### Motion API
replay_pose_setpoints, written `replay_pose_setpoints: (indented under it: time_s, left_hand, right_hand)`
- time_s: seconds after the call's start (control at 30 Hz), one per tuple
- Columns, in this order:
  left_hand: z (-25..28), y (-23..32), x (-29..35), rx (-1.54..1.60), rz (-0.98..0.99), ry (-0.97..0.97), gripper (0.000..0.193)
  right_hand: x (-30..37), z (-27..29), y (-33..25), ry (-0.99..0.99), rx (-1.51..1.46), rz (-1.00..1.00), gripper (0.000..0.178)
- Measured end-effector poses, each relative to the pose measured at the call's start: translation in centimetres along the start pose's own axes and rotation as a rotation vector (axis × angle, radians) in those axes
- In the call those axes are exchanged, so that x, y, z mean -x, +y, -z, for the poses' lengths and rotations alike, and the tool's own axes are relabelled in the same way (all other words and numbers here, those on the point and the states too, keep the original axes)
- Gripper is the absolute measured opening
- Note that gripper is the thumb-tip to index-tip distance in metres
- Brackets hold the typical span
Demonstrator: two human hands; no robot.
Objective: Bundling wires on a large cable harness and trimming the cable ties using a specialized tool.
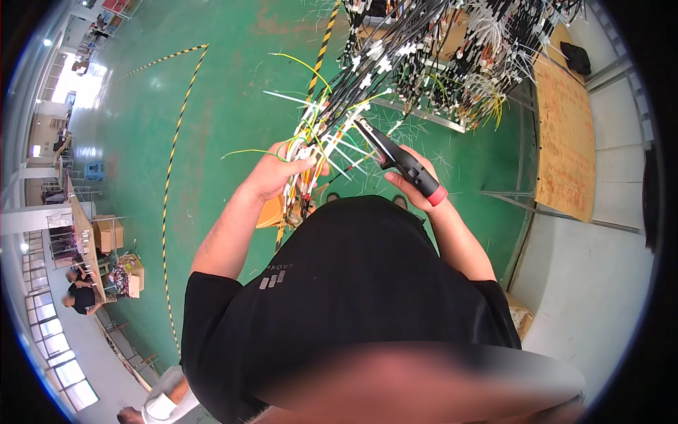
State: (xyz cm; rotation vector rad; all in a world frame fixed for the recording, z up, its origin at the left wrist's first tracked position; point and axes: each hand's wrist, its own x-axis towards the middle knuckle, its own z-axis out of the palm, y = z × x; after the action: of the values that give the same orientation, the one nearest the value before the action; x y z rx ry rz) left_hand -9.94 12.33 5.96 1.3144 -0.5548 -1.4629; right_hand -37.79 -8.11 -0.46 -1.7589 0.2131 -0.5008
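Note:
My left hand [272,173] is closed round a wire harness [308,157] of white, yellow, red and green-yellow wires, held in front of my body. Several loose wire ends and white cable ties [348,145] stick out from it. My right hand [418,199] grips a black cable tie gun [404,164] with a red rear end. Its narrow nose points up and left, at the upper part of the harness; whether it touches a tie there I cannot tell. Black cables [349,88] run from the harness up to the right.
A dense mass of black cables with white connectors [452,63] hangs at the far right on a metal frame. Tie scraps [441,145] litter the green floor. A wooden board [565,141] stands right; an orange stool [270,213] is below my left hand. People [83,298] sit far left.

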Motion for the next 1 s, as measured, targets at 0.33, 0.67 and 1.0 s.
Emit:
replay_pose_setpoints:
  time_s: [0.33, 0.67, 1.0]
  left_hand:
    - [0.1, -0.5, 0.1, 0.172, -0.012, -0.127, 0.059]
    - [-0.3, 1.4, 0.5, 0.13, -0.008, -0.211, 0.07]
    - [0.0, 2.4, 0.5, 0.089, 0.03, -0.317, 0.069]
  right_hand:
    - [-1.3, 0.1, 1.0, 0.007, -0.21, -0.097, 0.03]
    - [-2.6, 1.4, -0.1, -0.074, 0.065, 0.129, 0.036]
    - [-2.9, 1.9, 0.1, -0.081, 0.004, 0.089, 0.021]
